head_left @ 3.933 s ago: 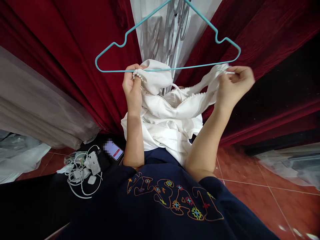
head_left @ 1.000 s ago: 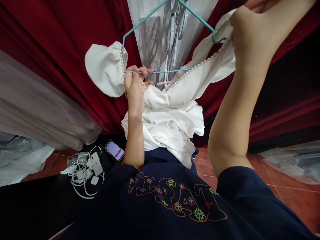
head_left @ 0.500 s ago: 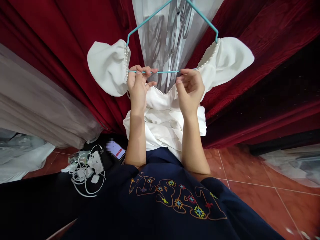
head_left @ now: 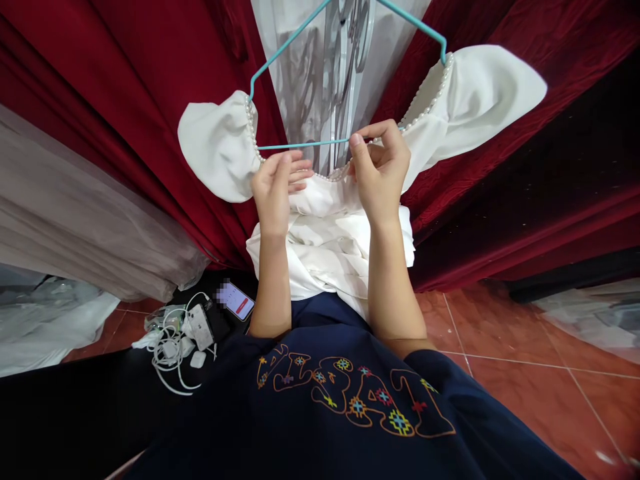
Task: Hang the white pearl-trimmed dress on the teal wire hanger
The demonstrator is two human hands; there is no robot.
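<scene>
A white dress [head_left: 327, 250] with pearl-trimmed neckline and puffed sleeves hangs from a turquoise hanger [head_left: 295, 44] in front of me. Its skirt part lies bunched on my lap. My right hand [head_left: 383, 173] pinches the hanger's lower bar between thumb and fingers, right of centre, close to the right sleeve. Just under the bar, beside the left sleeve [head_left: 220, 147], is my left hand [head_left: 273, 193]. Its fingers stretch to the right over the neckline, apart from the bar, and I see nothing held in them.
Dark red curtains [head_left: 215, 133] hang on both sides, with a metal frame [head_left: 345, 80] between them. At lower left, a black surface [head_left: 100, 393] bears white cables [head_left: 170, 360], a white phone-like device [head_left: 200, 327] and a lit phone [head_left: 235, 300]. Red tiles [head_left: 515, 400] cover the floor.
My left hand has come off the hanger bar and dropped slightly below it. The hanger and dress have tilted, right side up and left side down. My right hand stays at the bar.
</scene>
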